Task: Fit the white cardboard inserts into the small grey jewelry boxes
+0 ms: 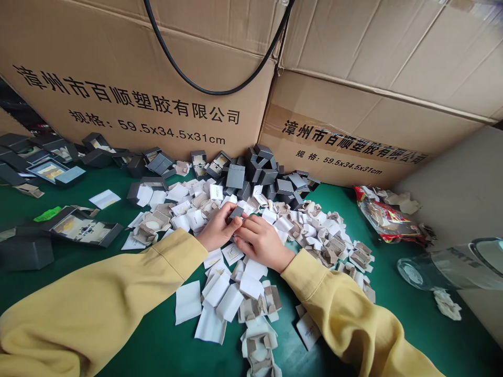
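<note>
A small dark grey box (236,212) is held over the pile of paper pieces in the middle of the table. My left hand (220,228) grips it between thumb and fingers. Close against it from the right, my right hand (261,241) has its fingers curled at the box's right end; part of that grip is hidden. Beneath and around both hands lie white folded leaflets (230,302) and grey-white cardboard inserts (259,345). Just beyond the hands rises a heap of similar dark grey boxes (236,176).
Large cardboard cartons (188,115) wall off the back, with a black cable (220,93) hanging before them. Opened dark boxes (84,228) lie at the left. A red snack packet (387,217) and a clear plastic bottle (444,267) are at the right.
</note>
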`<action>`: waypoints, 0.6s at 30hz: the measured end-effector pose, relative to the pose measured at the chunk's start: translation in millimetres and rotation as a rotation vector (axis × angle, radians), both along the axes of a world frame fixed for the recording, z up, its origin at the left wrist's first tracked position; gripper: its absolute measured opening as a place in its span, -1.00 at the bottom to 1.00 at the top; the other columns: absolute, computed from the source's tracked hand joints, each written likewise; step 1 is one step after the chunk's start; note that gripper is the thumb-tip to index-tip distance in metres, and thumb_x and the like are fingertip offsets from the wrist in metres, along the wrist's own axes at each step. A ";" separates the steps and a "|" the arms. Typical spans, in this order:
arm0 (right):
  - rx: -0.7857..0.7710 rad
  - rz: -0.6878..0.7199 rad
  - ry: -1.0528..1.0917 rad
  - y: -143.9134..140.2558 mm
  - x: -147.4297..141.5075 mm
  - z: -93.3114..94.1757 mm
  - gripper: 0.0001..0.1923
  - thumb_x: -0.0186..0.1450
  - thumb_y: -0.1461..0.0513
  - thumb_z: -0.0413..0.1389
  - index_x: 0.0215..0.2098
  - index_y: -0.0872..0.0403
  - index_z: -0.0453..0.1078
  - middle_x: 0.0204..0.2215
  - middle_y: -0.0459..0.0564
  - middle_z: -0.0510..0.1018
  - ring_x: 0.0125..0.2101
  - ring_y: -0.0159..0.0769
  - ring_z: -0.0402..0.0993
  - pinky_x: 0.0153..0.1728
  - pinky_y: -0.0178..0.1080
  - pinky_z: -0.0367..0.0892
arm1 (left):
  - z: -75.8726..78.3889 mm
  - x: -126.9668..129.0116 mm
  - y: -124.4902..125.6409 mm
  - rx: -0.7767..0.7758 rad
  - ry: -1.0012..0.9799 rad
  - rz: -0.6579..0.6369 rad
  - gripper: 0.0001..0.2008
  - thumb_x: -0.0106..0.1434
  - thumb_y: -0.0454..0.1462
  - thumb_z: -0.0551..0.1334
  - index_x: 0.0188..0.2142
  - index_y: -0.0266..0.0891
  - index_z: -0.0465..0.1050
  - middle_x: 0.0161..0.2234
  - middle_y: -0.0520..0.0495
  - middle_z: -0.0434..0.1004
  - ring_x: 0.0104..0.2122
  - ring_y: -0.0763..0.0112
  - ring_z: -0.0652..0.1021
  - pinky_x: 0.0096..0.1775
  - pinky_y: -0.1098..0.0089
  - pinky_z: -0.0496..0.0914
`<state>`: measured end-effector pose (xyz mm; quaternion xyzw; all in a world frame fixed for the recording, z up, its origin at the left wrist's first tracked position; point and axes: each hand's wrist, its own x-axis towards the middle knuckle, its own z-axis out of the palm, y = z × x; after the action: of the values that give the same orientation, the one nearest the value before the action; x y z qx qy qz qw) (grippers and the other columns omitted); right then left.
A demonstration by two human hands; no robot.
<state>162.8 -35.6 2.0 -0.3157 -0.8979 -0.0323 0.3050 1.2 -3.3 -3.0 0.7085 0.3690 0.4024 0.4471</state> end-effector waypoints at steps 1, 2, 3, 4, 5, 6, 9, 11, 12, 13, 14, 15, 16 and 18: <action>0.007 -0.011 -0.011 -2.0 -0.8 0.4 -0.83 0.31 0.25 -0.03 -0.37 0.09 0.36 -0.42 0.01 0.46 -0.30 -0.25 0.35 -0.22 -0.20 0.33 | 0.5 0.2 -0.3 0.004 -0.004 0.003 -0.43 0.08 0.23 0.00 -0.25 -0.21 0.21 -0.32 -0.07 0.41 -0.30 0.31 0.45 -0.22 0.30 0.35; 0.013 -0.024 -0.021 -4.2 -1.8 0.7 -0.83 0.32 0.26 -0.04 -0.36 0.10 0.37 -0.42 0.01 0.46 -0.31 -0.25 0.37 -0.25 -0.20 0.34 | 0.8 0.4 -0.5 0.006 -0.007 0.005 -0.43 0.09 0.23 0.00 -0.25 -0.21 0.22 -0.32 -0.08 0.42 -0.30 0.30 0.45 -0.21 0.29 0.35; 0.016 -0.035 -0.025 -6.3 -2.8 0.8 -0.83 0.32 0.27 -0.05 -0.34 0.10 0.37 -0.41 0.02 0.47 -0.31 -0.25 0.39 -0.26 -0.20 0.35 | 1.0 0.5 -0.7 0.007 -0.010 0.007 -0.44 0.09 0.23 0.00 -0.26 -0.21 0.22 -0.31 -0.08 0.43 -0.29 0.30 0.46 -0.20 0.29 0.35; 0.016 -0.039 -0.026 -8.3 -3.8 0.6 -0.83 0.32 0.28 -0.05 -0.32 0.10 0.37 -0.40 0.03 0.48 -0.29 -0.24 0.41 -0.23 -0.18 0.36 | 0.8 0.6 -0.6 0.009 -0.011 0.012 -0.44 0.09 0.23 0.00 -0.25 -0.21 0.22 -0.30 -0.09 0.44 -0.29 0.29 0.46 -0.20 0.28 0.35; 0.011 -0.036 -0.022 -9.9 -4.5 0.1 -0.82 0.32 0.29 -0.06 -0.30 0.10 0.38 -0.38 0.04 0.48 -0.25 -0.23 0.42 -0.18 -0.16 0.36 | 0.3 0.6 -0.5 0.013 -0.012 0.023 -0.44 0.09 0.23 0.01 -0.25 -0.21 0.22 -0.30 -0.09 0.44 -0.29 0.29 0.47 -0.20 0.28 0.35; -0.002 -0.032 -0.008 -11.0 -5.1 -0.7 -0.82 0.32 0.29 -0.07 -0.28 0.10 0.38 -0.36 0.05 0.49 -0.21 -0.22 0.42 -0.11 -0.13 0.34 | -0.6 0.6 -0.3 0.015 -0.014 0.033 -0.44 0.08 0.23 0.01 -0.25 -0.21 0.21 -0.30 -0.10 0.44 -0.28 0.28 0.47 -0.20 0.27 0.36; -0.105 -0.042 0.107 -11.4 -5.7 -4.6 -0.84 0.31 0.28 -0.04 -0.24 0.07 0.38 -0.27 0.05 0.51 -0.12 -0.22 0.41 0.01 -0.07 0.28 | -3.6 -0.1 -0.2 0.006 -0.029 0.044 -0.47 0.11 0.19 0.03 -0.23 -0.21 0.21 -0.25 -0.13 0.45 -0.24 0.26 0.49 -0.17 0.24 0.37; -0.192 -0.063 0.235 -9.9 -5.9 -7.8 -0.85 0.31 0.26 -0.01 -0.21 0.06 0.38 -0.19 0.04 0.50 -0.08 -0.23 0.40 0.01 -0.10 0.29 | -4.6 -0.8 -0.9 0.004 -0.039 0.045 -0.50 0.14 0.16 0.04 -0.21 -0.21 0.21 -0.21 -0.15 0.44 -0.20 0.25 0.49 -0.13 0.22 0.36; -0.227 -0.075 0.298 -9.0 -6.1 -9.2 -0.85 0.30 0.25 0.00 -0.19 0.05 0.37 -0.16 0.04 0.50 -0.07 -0.24 0.39 0.00 -0.12 0.30 | -4.5 -1.1 -1.5 0.013 -0.041 0.047 -0.52 0.15 0.14 0.04 -0.20 -0.21 0.21 -0.19 -0.16 0.43 -0.18 0.24 0.48 -0.11 0.21 0.36; -0.253 -0.089 0.351 -8.1 -6.4 -10.5 -0.84 0.30 0.24 0.02 -0.17 0.05 0.37 -0.14 0.05 0.49 -0.06 -0.24 0.38 -0.02 -0.13 0.31 | -4.2 -1.4 -2.2 0.028 -0.045 0.049 -0.53 0.16 0.12 0.06 -0.18 -0.21 0.20 -0.17 -0.16 0.42 -0.16 0.24 0.48 -0.09 0.20 0.35; -0.268 -0.105 0.393 -7.2 -6.6 -11.4 -0.83 0.29 0.24 0.02 -0.15 0.05 0.36 -0.13 0.05 0.49 -0.05 -0.24 0.38 -0.03 -0.14 0.32 | -3.7 -1.7 -3.1 0.043 -0.050 0.045 -0.54 0.16 0.11 0.08 -0.17 -0.21 0.20 -0.16 -0.17 0.41 -0.14 0.24 0.47 -0.07 0.20 0.34; -0.272 -0.123 0.420 -6.3 -6.8 -12.2 -0.82 0.29 0.23 0.03 -0.14 0.05 0.35 -0.13 0.06 0.48 -0.06 -0.23 0.37 -0.05 -0.14 0.33 | -3.2 -1.8 -3.9 0.055 -0.059 0.035 -0.54 0.15 0.09 0.10 -0.15 -0.21 0.19 -0.13 -0.17 0.40 -0.12 0.24 0.46 -0.05 0.19 0.33; -0.267 -0.141 0.434 -5.4 -6.7 -12.7 -0.80 0.28 0.23 0.04 -0.13 0.05 0.35 -0.13 0.07 0.48 -0.06 -0.22 0.37 -0.06 -0.13 0.33 | -2.9 -1.8 -4.6 0.064 -0.069 0.021 -0.54 0.14 0.07 0.13 -0.13 -0.20 0.19 -0.11 -0.18 0.39 -0.10 0.23 0.45 -0.03 0.18 0.32; -0.240 -0.163 0.426 -3.7 -6.0 -13.2 -0.77 0.26 0.22 0.06 -0.10 0.06 0.33 -0.13 0.08 0.47 -0.08 -0.19 0.36 -0.07 -0.10 0.32 | -3.2 -1.7 -5.8 0.073 -0.089 -0.005 -0.52 0.12 0.04 0.18 -0.10 -0.20 0.17 -0.06 -0.20 0.37 -0.07 0.21 0.44 0.00 0.17 0.31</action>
<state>156.8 -39.2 -11.2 -0.4206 -0.7825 0.1175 0.4438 -0.5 -9.0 -6.2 0.7065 0.3320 0.4457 0.4381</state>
